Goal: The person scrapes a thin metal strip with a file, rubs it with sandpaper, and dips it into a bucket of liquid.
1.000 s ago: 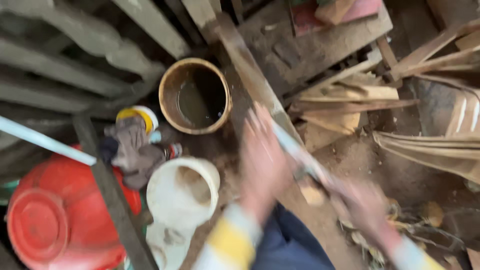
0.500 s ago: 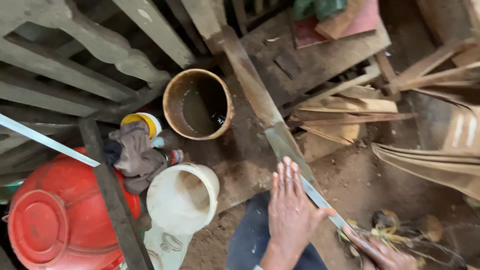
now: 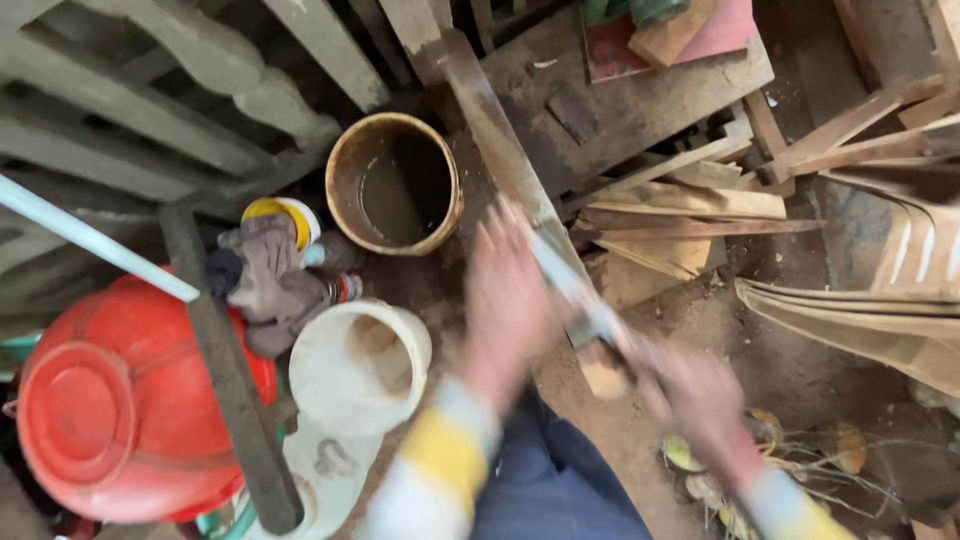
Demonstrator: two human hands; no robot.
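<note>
A long narrow wooden plank point(image 3: 500, 150) slants from the top centre down toward me. My left hand point(image 3: 510, 300), blurred by motion, lies flat with fingers together against the plank's lower part. My right hand point(image 3: 690, 395), also blurred, grips the wooden handle of a long flat metal blade point(image 3: 565, 285) laid along the plank. My sleeves are striped yellow and white, and my dark blue trouser leg point(image 3: 560, 480) shows below.
A brown bucket point(image 3: 393, 182) with murky liquid stands left of the plank. Beside it sit a white bucket point(image 3: 360, 365), a red plastic container point(image 3: 110, 400), rags and small bottles point(image 3: 270, 275). Split wood strips point(image 3: 700, 200) pile up at right over dirt ground.
Both hands have pushed up along the plank again after pulling back toward me half a second ago. The blade moved with the right hand. The camera shifted slightly.
</note>
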